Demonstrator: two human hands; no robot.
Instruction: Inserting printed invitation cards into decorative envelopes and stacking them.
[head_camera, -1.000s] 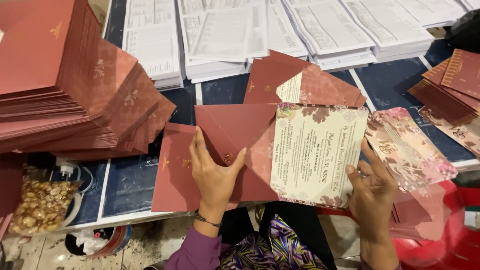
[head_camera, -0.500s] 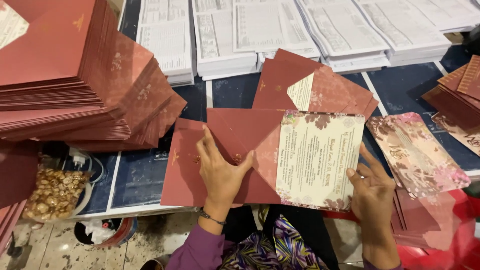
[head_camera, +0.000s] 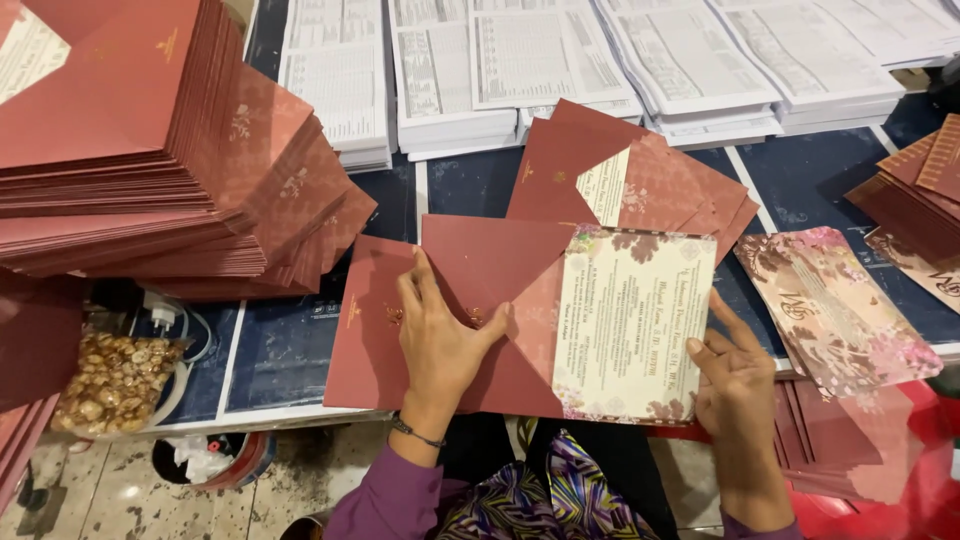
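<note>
A dark red envelope (head_camera: 470, 270) lies open at the table's near edge, its flap folded back. My left hand (head_camera: 440, 340) presses flat on the envelope's middle, fingers spread. A cream card with floral borders (head_camera: 630, 325) sits partly inside the envelope's right end. My right hand (head_camera: 735, 385) holds the card's lower right edge, thumb against it.
A tall stack of red envelopes (head_camera: 150, 150) fills the left. Piles of white printed sheets (head_camera: 560, 70) line the back. Filled envelopes (head_camera: 640, 170) lie behind, floral cards (head_camera: 830, 310) to the right, more red stacks (head_camera: 920, 190) far right. A bag of snacks (head_camera: 115, 385) lies lower left.
The card has slid further left into the envelope, pushed by my right hand. My left hand stays pressed on the envelope.
</note>
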